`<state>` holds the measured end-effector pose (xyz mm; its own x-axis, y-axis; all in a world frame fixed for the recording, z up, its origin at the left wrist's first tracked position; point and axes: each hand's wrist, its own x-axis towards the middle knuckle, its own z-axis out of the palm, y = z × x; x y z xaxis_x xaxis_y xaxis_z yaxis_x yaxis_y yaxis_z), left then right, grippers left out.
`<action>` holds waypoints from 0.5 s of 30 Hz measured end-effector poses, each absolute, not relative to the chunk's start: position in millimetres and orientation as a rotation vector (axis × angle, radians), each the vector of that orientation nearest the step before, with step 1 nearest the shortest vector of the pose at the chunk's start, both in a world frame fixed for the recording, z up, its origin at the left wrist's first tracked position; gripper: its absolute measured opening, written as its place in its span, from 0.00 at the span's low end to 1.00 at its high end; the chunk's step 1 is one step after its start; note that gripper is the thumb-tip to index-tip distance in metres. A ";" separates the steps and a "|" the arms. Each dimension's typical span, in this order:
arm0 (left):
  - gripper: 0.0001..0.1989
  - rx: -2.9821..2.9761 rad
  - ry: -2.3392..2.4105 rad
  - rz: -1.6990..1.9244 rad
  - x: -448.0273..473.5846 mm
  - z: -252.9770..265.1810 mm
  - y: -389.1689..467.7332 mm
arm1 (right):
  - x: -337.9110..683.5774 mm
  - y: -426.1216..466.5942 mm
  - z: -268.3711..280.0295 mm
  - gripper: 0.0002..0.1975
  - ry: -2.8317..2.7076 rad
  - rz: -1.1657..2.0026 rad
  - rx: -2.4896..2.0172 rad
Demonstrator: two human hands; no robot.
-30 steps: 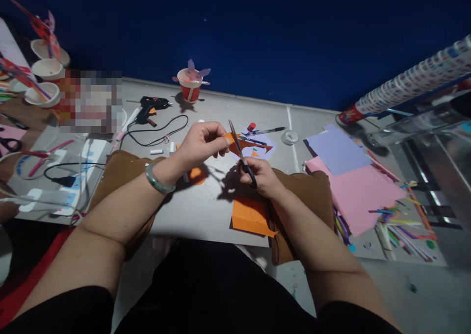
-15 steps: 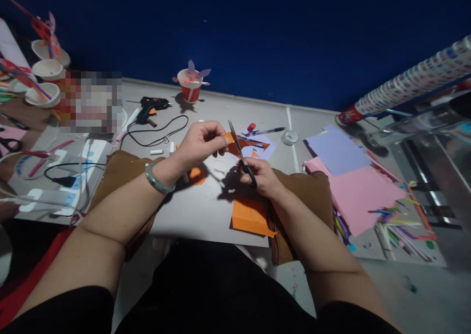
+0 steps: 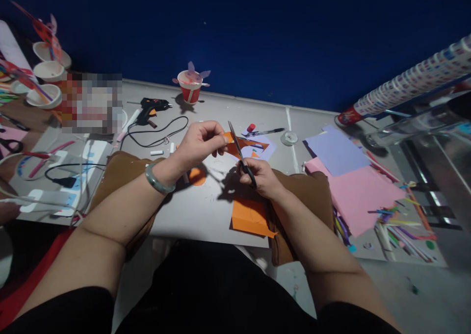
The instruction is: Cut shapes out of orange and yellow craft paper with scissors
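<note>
My left hand (image 3: pixel 206 141) pinches a small piece of orange paper (image 3: pixel 228 138) between thumb and fingers above the table. Scissors (image 3: pixel 237 145) with dark handles are gripped in my right hand (image 3: pixel 260 175), their blades pointing up and away beside that paper. Whether the blades touch it I cannot tell. Behind the blades, orange scraps (image 3: pixel 259 144) lie over a pale purple sheet (image 3: pixel 271 150). An orange sheet (image 3: pixel 249 217) with a faint curved line rests near the front edge, and an orange cut piece (image 3: pixel 197 176) lies below my left hand.
A black glue gun (image 3: pixel 151 109) with its cord and a red paper cup (image 3: pixel 190 93) stand at the back. Tape (image 3: pixel 289 137), purple paper (image 3: pixel 336 150) and pink paper (image 3: pixel 362 192) lie right. Power strips (image 3: pixel 79 177) are left. Stacked cups (image 3: pixel 412 84) lean back right.
Both hands stay almost in place. The orange paper by the scissors has shifted slightly; otherwise little differs.
</note>
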<state>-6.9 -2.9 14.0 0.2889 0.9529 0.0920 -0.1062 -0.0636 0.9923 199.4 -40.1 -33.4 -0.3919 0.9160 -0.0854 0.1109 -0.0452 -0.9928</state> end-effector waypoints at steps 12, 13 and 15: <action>0.08 1.288 0.842 1.123 -8.3 11.2 0.2 | 195.2 -40.3 -35.5 0.27 -1.540 1.508 -1.145; 0.08 1.283 0.848 1.127 -8.5 10.9 0.9 | 194.6 -40.2 -36.5 0.28 -1.536 1.509 -1.147; 0.08 1.272 0.875 1.131 -8.7 10.1 2.4 | 193.8 -39.8 -38.6 0.28 -1.534 1.496 -1.146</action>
<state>-8.7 2.4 10.1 0.2538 0.9627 0.0940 -0.1506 -0.0567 0.9870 193.8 -39.8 -38.6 -0.3666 0.9252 -0.0977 0.1210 -0.0567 -0.9910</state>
